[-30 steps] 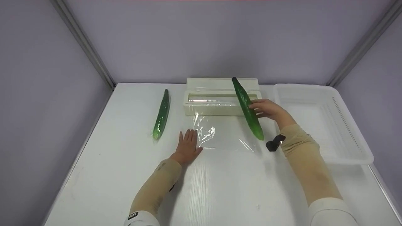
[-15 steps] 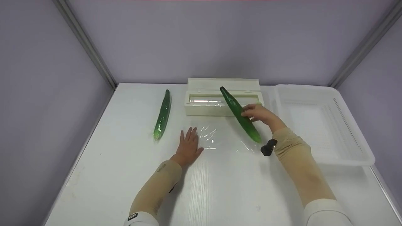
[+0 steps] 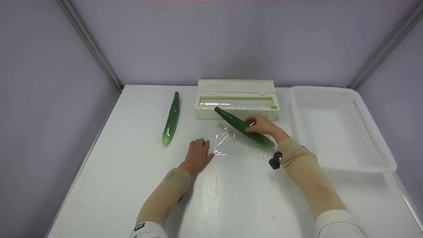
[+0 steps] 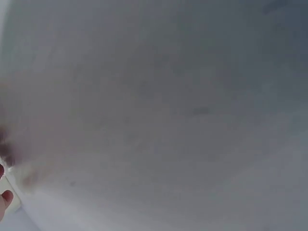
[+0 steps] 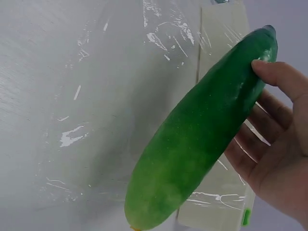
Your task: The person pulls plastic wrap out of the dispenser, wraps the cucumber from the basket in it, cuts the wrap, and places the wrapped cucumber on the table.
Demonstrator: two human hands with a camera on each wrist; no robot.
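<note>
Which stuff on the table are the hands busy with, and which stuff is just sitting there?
In use:
bare cucumber, held by the right hand
sheet of cling film, its edge under the left hand
cling film box, which the film comes from

Just lying about:
wrapped cucumber, off to the left
white tray, on the right

The white table (image 3: 231, 205) carries a wrapped cucumber (image 3: 171, 119), film dispenser (image 3: 236, 99), plastic film (image 3: 231, 145) and white tray (image 3: 340, 127).
</note>
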